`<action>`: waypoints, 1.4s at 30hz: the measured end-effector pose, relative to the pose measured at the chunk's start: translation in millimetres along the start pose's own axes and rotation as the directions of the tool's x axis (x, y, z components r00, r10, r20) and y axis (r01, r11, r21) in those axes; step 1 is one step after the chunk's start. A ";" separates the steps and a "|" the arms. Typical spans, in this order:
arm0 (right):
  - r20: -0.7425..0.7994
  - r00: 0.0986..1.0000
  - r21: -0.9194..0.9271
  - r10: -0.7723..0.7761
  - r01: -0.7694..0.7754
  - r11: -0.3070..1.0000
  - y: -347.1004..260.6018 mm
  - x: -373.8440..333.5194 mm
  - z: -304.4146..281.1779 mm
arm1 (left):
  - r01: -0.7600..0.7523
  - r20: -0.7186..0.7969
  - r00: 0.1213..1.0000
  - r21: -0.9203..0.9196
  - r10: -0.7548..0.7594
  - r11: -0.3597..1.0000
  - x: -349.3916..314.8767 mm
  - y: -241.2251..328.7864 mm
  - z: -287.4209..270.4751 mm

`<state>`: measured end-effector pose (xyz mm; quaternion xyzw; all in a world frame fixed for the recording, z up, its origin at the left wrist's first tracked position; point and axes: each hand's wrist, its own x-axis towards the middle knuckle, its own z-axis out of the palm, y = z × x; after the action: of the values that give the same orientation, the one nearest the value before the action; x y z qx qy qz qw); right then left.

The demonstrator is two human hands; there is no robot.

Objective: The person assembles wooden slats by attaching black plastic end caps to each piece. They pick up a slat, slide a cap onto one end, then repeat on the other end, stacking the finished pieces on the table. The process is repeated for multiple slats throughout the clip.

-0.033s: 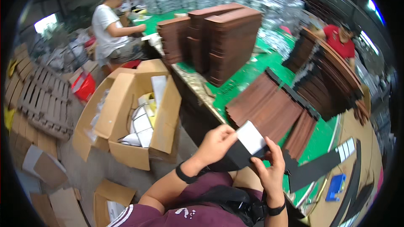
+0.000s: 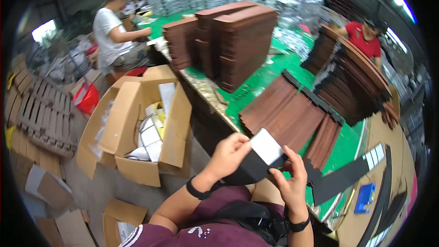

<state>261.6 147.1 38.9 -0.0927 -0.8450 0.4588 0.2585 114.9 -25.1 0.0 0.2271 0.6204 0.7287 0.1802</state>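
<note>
The black sheet point(image 2: 248, 168) with a white end section point(image 2: 266, 146) is located at the near side of the green counter point(image 2: 263, 77); the left hand's point(image 2: 228, 155) grip is clamped on its left edge, the right hand's point(image 2: 294, 178) on its right edge. Brown ribbed panels point(image 2: 280, 110) lie beyond on the counter.

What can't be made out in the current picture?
All in the head view:
- Underside of the black sheet between the hands: hidden by its own upper side.
- Bottom of the big open box: covered by white sheets.
- Lower body of the person in red: behind brown panels.
- Near end of the small box: cut off by the lower edge.
</note>
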 end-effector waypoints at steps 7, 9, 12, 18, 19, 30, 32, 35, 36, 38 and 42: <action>0.031 0.984 -0.120 -0.176 0.178 0.977 11.7 1.6 -3.2 | 0.002 0.071 0.997 -0.093 0.005 0.996 -1.5 -0.7 0.7; 0.081 0.992 -0.110 -0.098 0.107 0.988 4.3 -1.7 -5.1 | -0.041 0.029 0.999 -0.052 0.043 0.998 -5.1 3.3 7.1; 0.130 0.987 -0.112 -0.096 0.111 0.987 0.7 -2.4 -3.1 | -0.086 -0.017 0.996 0.038 0.087 0.996 -8.1 14.9 5.5; 0.139 0.976 -0.091 -0.165 0.178 0.980 7.8 -4.9 0.6 | 0.016 0.008 1.000 -0.015 -0.016 1.000 -5.3 6.2 -2.9; 0.136 0.974 -0.088 -0.178 0.191 0.978 10.3 -5.4 0.8 | 0.039 0.014 0.999 -0.015 -0.039 0.999 -5.4 0.9 -2.8; -0.022 0.992 0.392 0.125 -0.106 0.914 23.4 -20.0 -35.9 | 0.012 -0.080 0.997 0.371 0.019 0.929 3.8 -27.2 -3.2; -0.102 0.970 0.247 0.223 -0.192 0.950 29.3 -14.0 -42.2 | -0.120 0.080 0.992 0.385 0.096 0.915 -5.6 -26.2 12.6; -0.099 0.976 0.127 0.194 -0.181 0.975 39.4 -8.9 -44.8 | -0.229 0.301 0.950 0.497 0.082 0.837 -21.1 -0.3 38.7; -0.084 0.978 0.076 0.193 -0.187 0.979 40.5 -7.4 -45.5 | -0.281 0.314 0.938 0.451 0.144 0.847 -23.0 3.1 48.1; -0.012 0.984 -0.020 0.177 -0.177 0.984 34.0 -6.5 -47.4 | -0.413 0.335 0.902 0.487 0.272 0.769 -21.7 2.0 58.4; 0.075 0.991 -0.073 0.109 -0.103 0.992 32.3 -7.5 -42.4 | -0.576 0.394 0.818 0.557 0.420 0.599 -15.7 -11.2 67.6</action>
<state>287.5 193.1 28.6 -0.1282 -0.8638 0.4457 0.1967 165.2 23.8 -4.2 0.5197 0.7210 0.4552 -0.0547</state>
